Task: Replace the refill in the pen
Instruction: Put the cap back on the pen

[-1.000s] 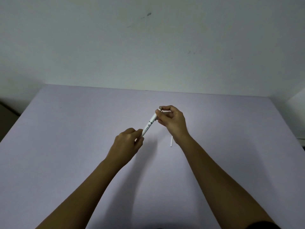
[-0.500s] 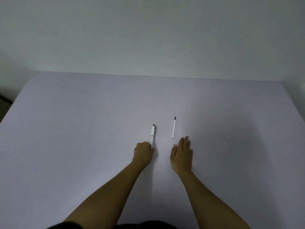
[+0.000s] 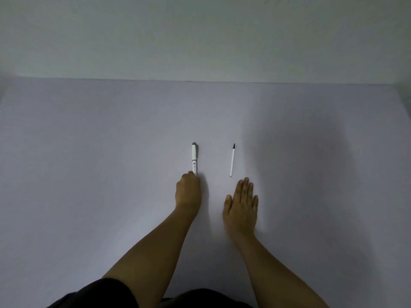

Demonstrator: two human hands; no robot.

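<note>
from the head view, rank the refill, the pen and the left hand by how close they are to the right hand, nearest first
1. refill: just ahead of the right hand, beyond its fingertips, apart from them.
2. left hand: beside it to the left, closed at the pen's near end.
3. pen: ahead and left, lying on the table roughly parallel to the refill.

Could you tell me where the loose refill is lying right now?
The refill lies on the table, right of the pen and just beyond the right hand, untouched.
</note>
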